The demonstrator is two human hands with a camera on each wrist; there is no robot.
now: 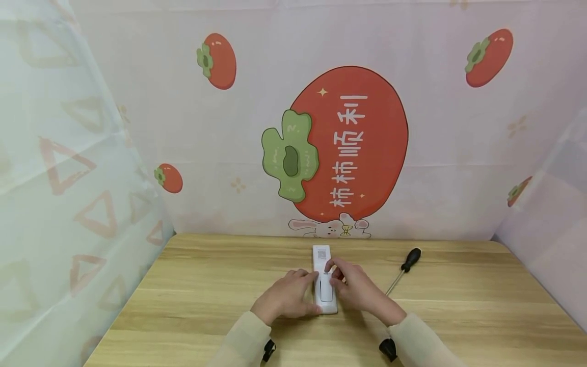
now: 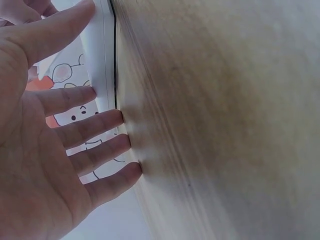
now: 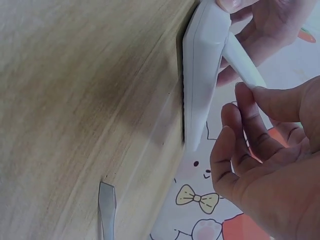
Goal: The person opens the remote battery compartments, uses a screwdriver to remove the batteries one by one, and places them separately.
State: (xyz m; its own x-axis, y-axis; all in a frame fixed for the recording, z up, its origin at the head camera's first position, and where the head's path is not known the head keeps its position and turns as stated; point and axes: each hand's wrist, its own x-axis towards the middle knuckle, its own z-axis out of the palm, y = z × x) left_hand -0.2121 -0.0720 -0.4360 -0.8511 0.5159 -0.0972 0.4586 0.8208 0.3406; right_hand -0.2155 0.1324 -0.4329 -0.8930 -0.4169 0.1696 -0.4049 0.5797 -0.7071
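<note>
A white remote control (image 1: 322, 262) lies back side up on the wooden table, a small printed code near its far end. Its battery cover (image 1: 326, 288) is tilted up from the back, as the right wrist view shows. Thumb and fingertip of my right hand (image 1: 357, 285) pinch the raised end of the cover (image 3: 245, 62). My left hand (image 1: 291, 293) rests along the remote's left side with fairly straight fingers. Its thumb presses near the close end, and its index fingertip touches the side of the remote (image 2: 102, 50). The inside of the battery compartment is hidden.
A screwdriver with a black handle (image 1: 412, 259) lies right of the remote, its shaft passing toward my right forearm. Its flat metal tip (image 3: 107, 205) shows in the right wrist view. Small black objects (image 1: 388, 349) sit by both sleeves. A printed cloth (image 1: 247, 127) stands behind the table.
</note>
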